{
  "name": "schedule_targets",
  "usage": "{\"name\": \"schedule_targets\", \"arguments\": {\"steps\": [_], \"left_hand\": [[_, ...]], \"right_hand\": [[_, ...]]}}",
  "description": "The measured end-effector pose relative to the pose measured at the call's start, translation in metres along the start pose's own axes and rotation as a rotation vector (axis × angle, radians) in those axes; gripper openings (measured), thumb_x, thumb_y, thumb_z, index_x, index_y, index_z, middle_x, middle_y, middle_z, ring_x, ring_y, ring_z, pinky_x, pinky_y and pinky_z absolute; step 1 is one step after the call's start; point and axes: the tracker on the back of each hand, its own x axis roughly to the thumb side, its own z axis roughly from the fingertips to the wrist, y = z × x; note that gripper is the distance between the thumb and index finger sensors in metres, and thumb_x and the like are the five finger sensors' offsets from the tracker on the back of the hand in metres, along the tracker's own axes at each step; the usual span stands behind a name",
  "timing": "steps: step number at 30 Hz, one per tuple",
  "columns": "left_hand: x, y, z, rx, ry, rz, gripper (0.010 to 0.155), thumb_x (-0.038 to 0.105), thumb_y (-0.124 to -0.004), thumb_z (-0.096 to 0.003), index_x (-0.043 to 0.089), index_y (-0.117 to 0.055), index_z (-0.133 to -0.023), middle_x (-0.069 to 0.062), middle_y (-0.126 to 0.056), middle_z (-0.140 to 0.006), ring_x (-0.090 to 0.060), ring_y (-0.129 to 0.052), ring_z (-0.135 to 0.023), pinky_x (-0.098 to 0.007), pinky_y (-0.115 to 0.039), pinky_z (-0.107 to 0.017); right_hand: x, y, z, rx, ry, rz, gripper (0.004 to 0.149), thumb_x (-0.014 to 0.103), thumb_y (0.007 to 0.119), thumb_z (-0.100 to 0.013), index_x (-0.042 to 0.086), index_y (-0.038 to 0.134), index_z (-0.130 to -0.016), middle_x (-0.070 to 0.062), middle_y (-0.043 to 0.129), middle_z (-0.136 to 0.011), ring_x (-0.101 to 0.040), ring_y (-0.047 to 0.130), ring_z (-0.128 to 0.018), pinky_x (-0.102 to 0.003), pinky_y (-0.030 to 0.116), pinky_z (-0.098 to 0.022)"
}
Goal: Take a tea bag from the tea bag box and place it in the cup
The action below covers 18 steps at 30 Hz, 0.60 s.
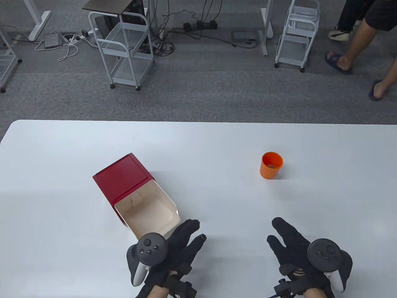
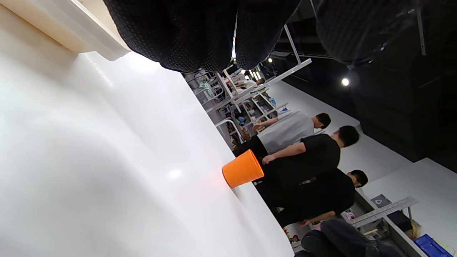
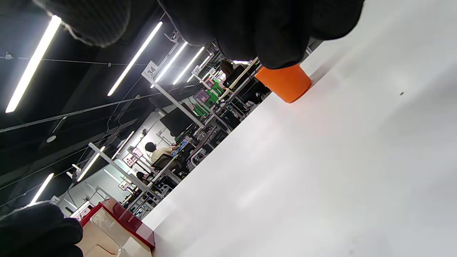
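a: where's the tea bag?
b: can't tell. the box (image 1: 136, 195) looks bare inside from above; something pale lies in the cup (image 1: 271, 165).
a: handling?
b: light, soft paper, i'd say; pinch a top corner.
a: hands?
b: left hand (image 1: 173, 248) and right hand (image 1: 297, 248) both spread wide, holding nothing.
a: wrist views?
b: only the cup's outer wall; the table view looks inside.
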Motion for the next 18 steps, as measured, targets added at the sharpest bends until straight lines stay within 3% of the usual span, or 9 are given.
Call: {"name": "schedule_targets", "arguments": {"steps": [6,10,13,18], "left_hand": [[0.000,0.001,0.000,0.008,0.000,-0.013,0.070,0.063,-0.066,-0.0490,0.024,-0.068,-0.107,-0.011,-0.069,-0.116,-0.035,-0.076,-0.099,-0.044,-0.069,-0.073],[0.008,0.014,0.002,0.066,-0.033,-0.036,0.069,0.063,-0.067,-0.0489,0.024,-0.069,-0.106,-0.010,-0.069,-0.115,-0.034,-0.077,-0.099,-0.043,-0.070,-0.073],[0.018,0.028,0.004,0.147,-0.056,-0.143,0.067,0.060,-0.068,-0.0497,0.024,-0.070,-0.106,-0.010,-0.070,-0.115,-0.035,-0.077,-0.099,-0.043,-0.070,-0.072],[0.030,0.043,0.001,0.246,0.028,-0.436,0.060,0.052,-0.069,-0.0515,0.023,-0.073,-0.104,-0.011,-0.073,-0.113,-0.036,-0.080,-0.097,-0.043,-0.072,-0.071]], "right_hand": [[0.000,0.001,0.000,-0.001,-0.010,-0.010,0.066,0.055,0.073,-0.046,0.016,0.062,-0.099,-0.019,0.068,-0.103,-0.048,0.076,-0.084,-0.058,0.063,-0.065],[0.001,0.001,0.001,-0.006,-0.025,-0.003,0.066,0.055,0.072,-0.046,0.016,0.062,-0.098,-0.019,0.069,-0.103,-0.048,0.076,-0.084,-0.058,0.063,-0.065],[0.001,0.001,0.001,-0.003,-0.029,-0.001,0.066,0.055,0.072,-0.046,0.016,0.063,-0.098,-0.019,0.069,-0.102,-0.048,0.076,-0.084,-0.058,0.063,-0.065],[0.002,0.002,0.000,-0.002,-0.042,0.000,0.066,0.055,0.073,-0.046,0.016,0.063,-0.098,-0.019,0.069,-0.102,-0.048,0.077,-0.083,-0.058,0.063,-0.065]]}}
